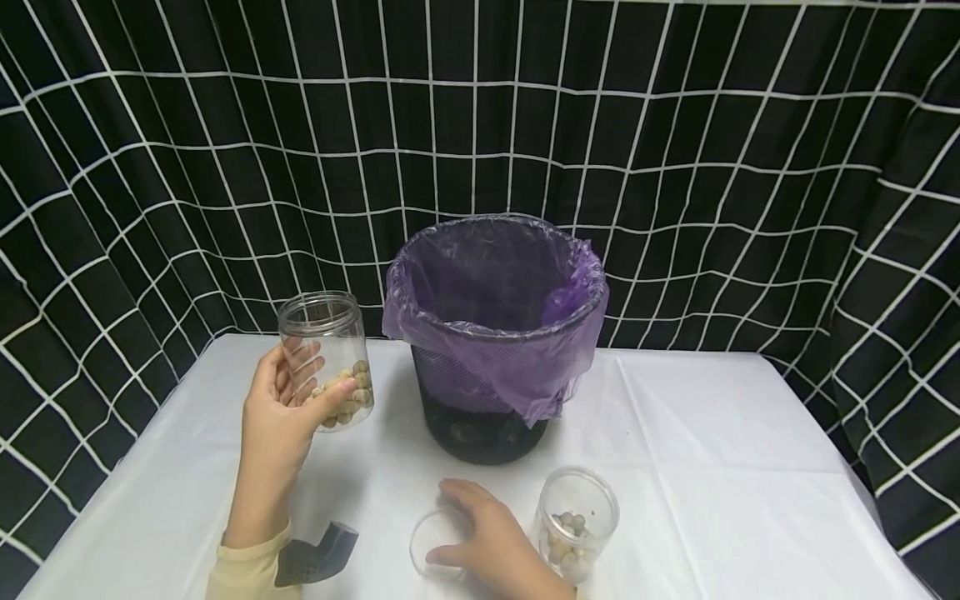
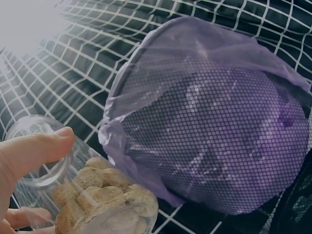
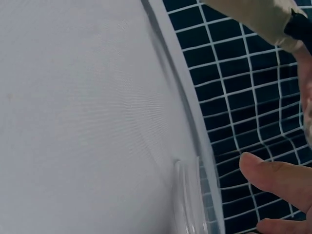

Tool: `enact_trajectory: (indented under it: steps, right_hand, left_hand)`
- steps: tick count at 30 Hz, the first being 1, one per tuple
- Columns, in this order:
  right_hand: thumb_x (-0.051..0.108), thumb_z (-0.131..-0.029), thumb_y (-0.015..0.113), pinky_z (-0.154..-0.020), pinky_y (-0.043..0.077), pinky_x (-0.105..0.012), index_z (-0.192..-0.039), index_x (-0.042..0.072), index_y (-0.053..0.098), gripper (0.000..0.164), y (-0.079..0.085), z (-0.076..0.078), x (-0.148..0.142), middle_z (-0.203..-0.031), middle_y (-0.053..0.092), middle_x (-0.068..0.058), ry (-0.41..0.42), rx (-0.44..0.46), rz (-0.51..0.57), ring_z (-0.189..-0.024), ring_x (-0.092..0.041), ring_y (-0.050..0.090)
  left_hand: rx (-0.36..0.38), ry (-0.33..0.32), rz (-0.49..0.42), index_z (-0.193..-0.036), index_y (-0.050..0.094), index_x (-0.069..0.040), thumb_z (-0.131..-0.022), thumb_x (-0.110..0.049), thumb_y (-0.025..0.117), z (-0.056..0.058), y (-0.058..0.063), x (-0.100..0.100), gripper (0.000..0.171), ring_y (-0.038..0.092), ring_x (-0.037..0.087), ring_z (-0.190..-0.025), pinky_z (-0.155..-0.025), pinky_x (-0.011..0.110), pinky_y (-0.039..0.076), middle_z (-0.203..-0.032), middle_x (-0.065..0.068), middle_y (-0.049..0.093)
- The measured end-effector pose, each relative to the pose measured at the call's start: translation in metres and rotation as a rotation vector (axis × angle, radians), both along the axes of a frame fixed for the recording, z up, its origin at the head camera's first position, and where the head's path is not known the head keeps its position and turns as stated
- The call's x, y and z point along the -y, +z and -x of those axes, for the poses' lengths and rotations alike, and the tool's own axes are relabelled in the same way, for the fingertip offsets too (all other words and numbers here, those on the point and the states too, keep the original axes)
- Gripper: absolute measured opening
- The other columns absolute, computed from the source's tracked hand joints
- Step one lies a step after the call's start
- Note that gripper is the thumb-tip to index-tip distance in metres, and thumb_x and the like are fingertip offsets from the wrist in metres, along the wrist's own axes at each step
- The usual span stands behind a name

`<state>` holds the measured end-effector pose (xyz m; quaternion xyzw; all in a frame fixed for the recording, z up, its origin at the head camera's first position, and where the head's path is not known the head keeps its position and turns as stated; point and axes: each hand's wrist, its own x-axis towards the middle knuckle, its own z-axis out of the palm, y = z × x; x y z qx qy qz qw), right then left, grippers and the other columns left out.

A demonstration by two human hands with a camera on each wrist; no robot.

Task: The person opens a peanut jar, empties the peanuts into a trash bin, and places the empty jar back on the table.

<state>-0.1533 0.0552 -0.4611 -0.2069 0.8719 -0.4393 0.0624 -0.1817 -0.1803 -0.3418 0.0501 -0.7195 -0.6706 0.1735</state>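
Observation:
My left hand [image 1: 288, 396] grips a clear plastic jar [image 1: 330, 333] above the table, left of the bin. The jar stands nearly upright and has no lid on it. Peanuts in their shells [image 2: 100, 190] lie in its bottom part. My thumb [image 2: 36, 151] presses along the jar's side. Low in the head view, my right hand [image 1: 491, 533] hovers with thumb and fingers spread over a clear round lid [image 1: 413, 550] on the table. From the right wrist, a gap shows between that lid [image 3: 187, 195] and my fingertips [image 3: 251, 163].
A black mesh bin [image 1: 480, 433] lined with a purple bag [image 1: 517, 367] stands at the middle back. Beside my right hand is a second clear jar [image 1: 600, 521] holding similar pieces. White cloth [image 1: 690, 467] covers the table; black gridded curtains [image 1: 675, 150] surround it.

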Motion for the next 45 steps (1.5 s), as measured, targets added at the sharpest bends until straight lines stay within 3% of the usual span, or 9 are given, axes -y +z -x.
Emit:
enact_trajectory:
  steps: [8,13,19,23,27,30,34,39,45]
  right_hand:
    - [0.026,-0.072,0.087,-0.114,0.040,-0.052,-0.133,0.001,0.059,0.071,0.010,-0.003,0.001,-0.141,0.058,-0.015,-0.040,-0.096,0.036,-0.133,-0.035,0.052]
    - [0.026,-0.076,0.085,-0.112,0.045,-0.048,-0.131,0.006,0.062,0.063,0.019,-0.009,-0.001,-0.138,0.062,-0.010,-0.060,-0.088,0.124,-0.131,-0.034,0.055]
    - [0.022,-0.076,0.085,-0.108,0.048,-0.043,-0.131,0.006,0.063,0.061,0.034,-0.014,-0.004,-0.135,0.064,-0.011,-0.091,-0.080,0.204,-0.127,-0.036,0.059]
    - [0.021,-0.076,0.085,-0.108,0.050,-0.036,-0.129,0.011,0.065,0.057,0.048,-0.023,-0.010,-0.135,0.065,-0.004,-0.104,-0.216,0.231,-0.127,-0.027,0.061]
    - [0.014,-0.078,0.084,-0.109,0.048,-0.024,-0.130,0.014,0.064,0.055,0.069,-0.033,-0.022,-0.139,0.062,-0.002,-0.101,-0.392,0.337,-0.128,-0.010,0.059]
    - [0.005,-0.078,0.082,-0.108,0.045,-0.017,-0.128,0.012,0.065,0.054,0.082,-0.037,-0.032,-0.140,0.060,-0.006,-0.120,-0.429,0.423,-0.127,0.000,0.056]
    - [0.001,-0.078,0.080,-0.107,0.044,-0.015,-0.126,0.010,0.066,0.051,0.096,-0.035,-0.047,-0.140,0.060,-0.007,-0.178,-0.422,0.436,-0.130,0.004,0.052]
    - [-0.002,-0.080,0.078,-0.110,0.040,-0.014,-0.130,0.006,0.063,0.053,0.114,-0.025,-0.069,-0.142,0.058,-0.011,-0.226,-0.471,0.367,-0.134,0.003,0.049]
    - [0.007,-0.088,0.074,-0.110,0.038,-0.009,-0.130,0.002,0.063,0.044,0.136,-0.008,-0.095,-0.144,0.056,-0.012,-0.268,-0.408,0.306,-0.134,0.006,0.046]
  left_hand:
    - [-0.017,0.014,0.000,-0.148,0.038,-0.010,-0.081,-0.009,0.081,-0.002,0.002,-0.003,0.079,0.050,0.017,-0.133,-0.118,0.034,0.040,-0.143,0.006,0.053]
    - [-0.013,0.014,0.004,-0.148,0.038,-0.011,-0.081,-0.009,0.081,0.000,0.002,-0.006,0.080,0.051,0.015,-0.131,-0.116,0.032,0.041,-0.142,0.003,0.054]
    - [-0.047,-0.027,-0.014,-0.148,0.036,-0.008,-0.081,-0.009,0.081,0.002,0.003,-0.011,0.081,0.049,0.021,-0.135,-0.119,0.036,0.038,-0.144,0.008,0.051]
    - [-0.044,-0.021,-0.007,-0.149,0.036,-0.008,-0.081,-0.010,0.081,0.001,0.003,-0.011,0.081,0.048,0.021,-0.136,-0.119,0.036,0.038,-0.145,0.009,0.051]
    - [-0.040,-0.014,0.003,-0.149,0.035,-0.008,-0.081,-0.011,0.081,-0.001,0.004,-0.010,0.081,0.048,0.021,-0.136,-0.120,0.036,0.038,-0.146,0.008,0.051]
    - [-0.032,-0.002,0.019,-0.149,0.035,-0.008,-0.081,-0.012,0.082,-0.003,0.006,-0.008,0.082,0.048,0.019,-0.135,-0.120,0.034,0.038,-0.146,0.006,0.051]
    - [-0.042,0.013,0.025,-0.149,0.035,-0.007,-0.082,-0.011,0.081,-0.004,0.009,-0.007,0.082,0.049,0.018,-0.135,-0.120,0.034,0.037,-0.148,0.006,0.051]
    - [-0.045,-0.039,0.065,-0.150,0.033,-0.007,-0.083,-0.016,0.081,0.007,0.018,-0.002,0.083,0.048,0.023,-0.137,-0.120,0.038,0.037,-0.149,0.010,0.049]
    - [-0.021,-0.141,0.186,-0.153,0.029,-0.008,-0.086,-0.022,0.078,0.028,0.033,0.019,0.084,0.047,0.025,-0.140,-0.119,0.040,0.040,-0.152,0.011,0.047]
